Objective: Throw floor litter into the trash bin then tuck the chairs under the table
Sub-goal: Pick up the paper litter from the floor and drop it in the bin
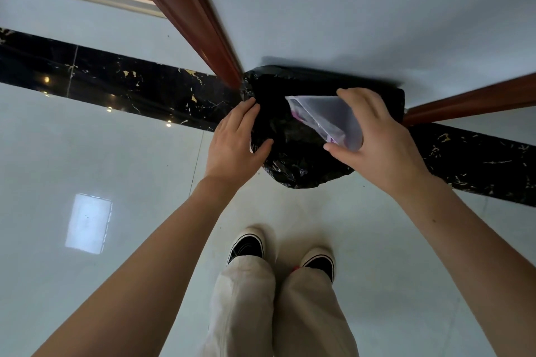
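A trash bin lined with a black plastic bag [293, 159] stands on the floor against the white wall, straight ahead of my feet. My right hand [380, 142] grips a clear plastic wrapper [327, 116] with some purple print and holds it over the bin's mouth. My left hand [235, 142] rests on the bag's left rim, thumb and fingers pinching the black plastic. No chairs or table are in view.
Reddish-brown wooden trim [191, 17] runs down the wall to the bin's left, and another strip [470, 101] reaches it from the right. A black marble band [116, 78] crosses the glossy white tile floor [87, 168]. My shoes [246, 246] stand just short of the bin.
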